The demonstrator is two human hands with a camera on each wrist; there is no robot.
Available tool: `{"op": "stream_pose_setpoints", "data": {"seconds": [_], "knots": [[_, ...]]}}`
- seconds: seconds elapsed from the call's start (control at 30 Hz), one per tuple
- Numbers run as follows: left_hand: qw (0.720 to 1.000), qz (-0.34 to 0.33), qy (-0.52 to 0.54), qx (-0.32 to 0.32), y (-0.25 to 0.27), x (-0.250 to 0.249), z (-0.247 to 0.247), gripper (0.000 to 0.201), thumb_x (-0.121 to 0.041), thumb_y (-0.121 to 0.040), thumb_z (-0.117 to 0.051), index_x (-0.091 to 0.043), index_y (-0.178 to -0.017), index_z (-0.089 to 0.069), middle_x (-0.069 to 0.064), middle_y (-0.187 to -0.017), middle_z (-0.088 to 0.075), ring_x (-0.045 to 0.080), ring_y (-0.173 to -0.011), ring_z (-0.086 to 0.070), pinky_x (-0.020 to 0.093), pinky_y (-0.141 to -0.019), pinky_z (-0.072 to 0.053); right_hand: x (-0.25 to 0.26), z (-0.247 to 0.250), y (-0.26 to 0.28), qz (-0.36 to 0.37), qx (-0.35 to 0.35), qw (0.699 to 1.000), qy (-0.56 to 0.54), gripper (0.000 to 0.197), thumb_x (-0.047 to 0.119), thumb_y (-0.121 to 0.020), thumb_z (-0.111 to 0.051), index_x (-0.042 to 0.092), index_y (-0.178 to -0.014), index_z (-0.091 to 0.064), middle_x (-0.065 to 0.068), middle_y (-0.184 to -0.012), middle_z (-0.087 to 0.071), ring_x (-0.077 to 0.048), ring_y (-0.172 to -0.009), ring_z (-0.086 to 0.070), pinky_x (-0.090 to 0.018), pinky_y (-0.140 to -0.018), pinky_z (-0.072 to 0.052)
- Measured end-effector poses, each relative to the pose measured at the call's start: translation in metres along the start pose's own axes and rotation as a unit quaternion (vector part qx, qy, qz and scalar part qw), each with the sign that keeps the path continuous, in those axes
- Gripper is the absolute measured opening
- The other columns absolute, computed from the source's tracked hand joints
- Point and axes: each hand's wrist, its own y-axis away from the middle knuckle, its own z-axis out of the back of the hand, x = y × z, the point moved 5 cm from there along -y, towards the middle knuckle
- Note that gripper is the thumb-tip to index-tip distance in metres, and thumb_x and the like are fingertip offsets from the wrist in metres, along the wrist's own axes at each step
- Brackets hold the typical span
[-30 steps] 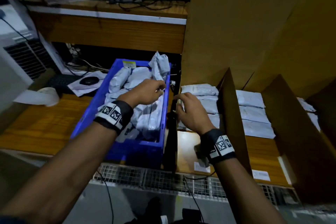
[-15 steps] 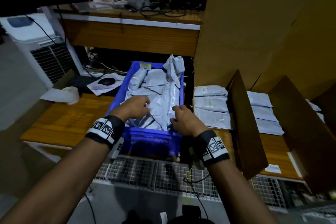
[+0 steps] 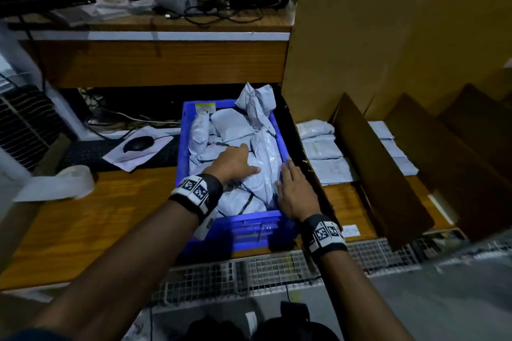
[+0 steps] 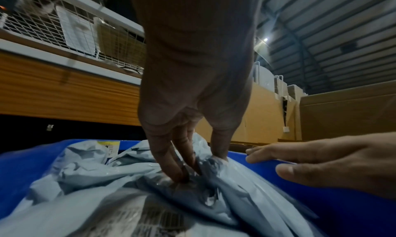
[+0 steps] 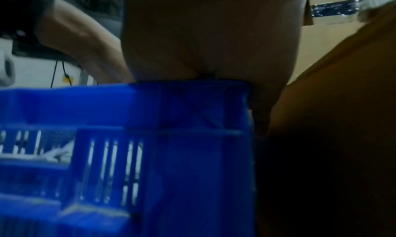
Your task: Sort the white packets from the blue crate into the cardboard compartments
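Note:
The blue crate [image 3: 249, 219] stands on the wooden bench, heaped with crumpled white packets [image 3: 232, 124]. My left hand [image 3: 243, 158] reaches into the heap. In the left wrist view that left hand [image 4: 199, 164] pinches a fold of one white packet [image 4: 227, 183] between thumb and fingers. My right hand [image 3: 288, 174] lies on the crate's right rim with straight fingers and holds nothing; the right hand [image 4: 278, 159] shows there too. The right wrist view shows only the crate's corner [image 5: 193, 139] under my palm. Right of the crate, flat packets [image 3: 318, 144] lie in the first cardboard compartment, behind a divider [image 3: 374, 169].
More packets [image 3: 393, 147] lie in the second compartment. A tall cardboard wall [image 3: 388, 36] rises behind the compartments. Left of the crate are a mouse [image 3: 137, 143] on paper, a keyboard and a paper roll [image 3: 69, 183]. Wire mesh [image 3: 249, 271] runs along the bench front.
My right hand has left the first compartment and come onto the crate's right rim. My left hand has slid nearer within the crate and dug into a packet.

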Motion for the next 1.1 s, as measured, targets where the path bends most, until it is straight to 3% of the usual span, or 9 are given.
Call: {"op": "stream_pose_setpoints", "data": {"seconds": [0.17, 0.33, 0.47, 0.6, 0.7, 0.83, 0.9, 1.0, 1.1], "knots": [[0.999, 0.018, 0.035, 0.031, -0.002, 0.003, 0.006, 0.051, -0.042, -0.091, -0.081, -0.009, -0.126, -0.064, 0.015, -0.131, -0.066, 0.035, -0.117, -0.063, 0.033, -0.084, -0.047, 0.002, 0.004, 0.003, 0.01, -0.005, 0.999, 0.039, 0.057, 0.04, -0.112, -0.032, 0.018, -0.164, -0.027, -0.007, -0.177, -0.003, -0.036, -0.157, -0.02, -0.055, -0.121, -0.033], [0.953, 0.098, 0.283, 0.053, 0.012, 0.035, 0.023, 0.022, -0.016, -0.099, -0.074, -0.015, -0.114, -0.058, 0.013, -0.089, -0.063, 0.02, -0.064, -0.056, 0.028, -0.055, -0.047, 0.001, 0.002, 0.004, 0.007, 0.0, 0.999, 0.047, 0.06, 0.037, -0.109, -0.037, 0.023, -0.165, -0.022, -0.005, -0.177, 0.0, -0.038, -0.156, -0.018, -0.056, -0.123, -0.031], [0.927, 0.091, 0.364, 0.018, 0.028, 0.052, 0.054, 0.017, -0.009, -0.103, -0.068, -0.006, -0.117, -0.058, 0.004, -0.062, -0.055, 0.017, -0.047, -0.048, 0.031, -0.046, -0.047, 0.005, 0.005, 0.006, 0.015, 0.006, 0.998, 0.065, 0.068, 0.035, -0.104, -0.049, 0.021, -0.164, -0.021, -0.01, -0.176, -0.002, -0.041, -0.156, -0.018, -0.057, -0.123, -0.03], [0.902, 0.062, 0.424, -0.051, 0.043, 0.058, 0.092, 0.013, -0.011, -0.104, -0.065, -0.01, -0.116, -0.059, 0.008, -0.075, -0.057, 0.016, -0.059, -0.056, 0.03, -0.048, -0.053, 0.008, 0.007, 0.007, 0.016, 0.011, 0.996, 0.084, 0.069, 0.035, -0.103, -0.054, 0.019, -0.163, -0.024, -0.014, -0.175, -0.006, -0.044, -0.157, -0.014, -0.058, -0.124, -0.027], [0.893, -0.007, 0.432, -0.13, 0.057, 0.052, 0.116, 0.007, -0.012, -0.103, -0.067, -0.017, -0.107, -0.064, 0.01, -0.089, -0.059, 0.023, -0.076, -0.06, 0.034, -0.06, -0.053, 0.013, 0.011, 0.007, 0.031, -0.039, 0.994, 0.1, 0.055, 0.033, -0.102, -0.055, 0.014, -0.152, -0.042, -0.02, -0.167, -0.027, -0.047, -0.15, -0.028, -0.056, -0.122, -0.031], [0.895, -0.119, 0.384, -0.191, 0.082, 0.028, 0.121, 0.018, -0.006, -0.095, -0.074, -0.021, -0.103, -0.069, 0.006, -0.1, -0.069, 0.017, -0.081, -0.065, 0.036, -0.073, -0.057, 0.027, 0.035, 0.008, 0.037, -0.191, 0.977, -0.091, 0.03, 0.033, -0.108, -0.041, 0.014, -0.115, -0.063, -0.013, -0.118, -0.064, -0.034, -0.103, -0.056, -0.049, -0.094, -0.049], [0.916, -0.162, 0.32, -0.183, 0.094, 0.014, 0.111, 0.022, 0.0, -0.091, -0.076, -0.018, -0.102, -0.07, 0.003, -0.104, -0.071, 0.012, -0.094, -0.068, 0.029, -0.085, -0.055, 0.034, 0.051, 0.007, -0.028, -0.154, 0.928, -0.337, 0.041, 0.046, -0.111, -0.038, 0.015, -0.105, -0.064, -0.008, -0.1, -0.071, -0.033, -0.092, -0.066, -0.049, -0.086, -0.054], [0.938, -0.223, 0.231, -0.127, 0.11, -0.007, 0.092, 0.025, 0.002, -0.088, -0.078, -0.022, -0.094, -0.073, -0.003, -0.105, -0.068, 0.006, -0.104, -0.066, 0.023, -0.093, -0.048, 0.05, 0.064, 0.008, -0.118, 0.016, 0.745, -0.656, 0.063, 0.068, -0.105, -0.042, 0.014, -0.122, -0.068, -0.012, -0.109, -0.077, -0.034, -0.096, -0.073, -0.045, -0.083, -0.061], [0.944, -0.257, 0.201, -0.046, 0.119, -0.017, 0.071, 0.027, 0.0, -0.091, -0.078, -0.026, -0.087, -0.075, -0.002, -0.108, -0.066, 0.013, -0.111, -0.065, 0.031, -0.099, -0.049, 0.056, 0.071, 0.01, -0.099, 0.082, 0.709, -0.694, 0.052, 0.056, -0.104, -0.057, 0.011, -0.128, -0.068, -0.015, -0.122, -0.075, -0.034, -0.108, -0.075, -0.048, -0.094, -0.063]]}}
